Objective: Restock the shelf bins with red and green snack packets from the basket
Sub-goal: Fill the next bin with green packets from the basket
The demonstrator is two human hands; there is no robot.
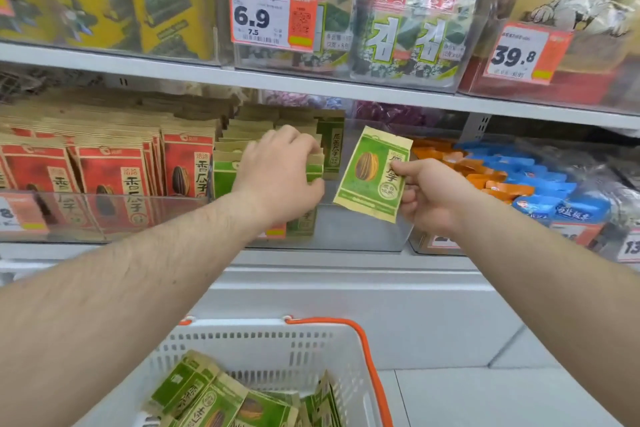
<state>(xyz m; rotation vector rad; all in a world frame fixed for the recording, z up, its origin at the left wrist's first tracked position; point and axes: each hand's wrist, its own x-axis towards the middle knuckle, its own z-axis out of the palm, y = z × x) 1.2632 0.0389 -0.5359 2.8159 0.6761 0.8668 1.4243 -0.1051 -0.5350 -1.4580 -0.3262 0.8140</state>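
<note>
Head view: right hand (429,198) pinches a green packet (372,173) beside the bin (363,236); left hand (277,177) curls over the stacked green packets (225,166). Tight row could snag, crumpling it; more wait in the basket (346,350)

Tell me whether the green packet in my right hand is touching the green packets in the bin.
Apart. The head view shows the held green packet, pinched by the right hand, with clear bin wall visible between it and the green packets in the bin.

One green packet (372,173) tilts before the clear bin (363,232) — more lie in the white basket (277,343).
</note>
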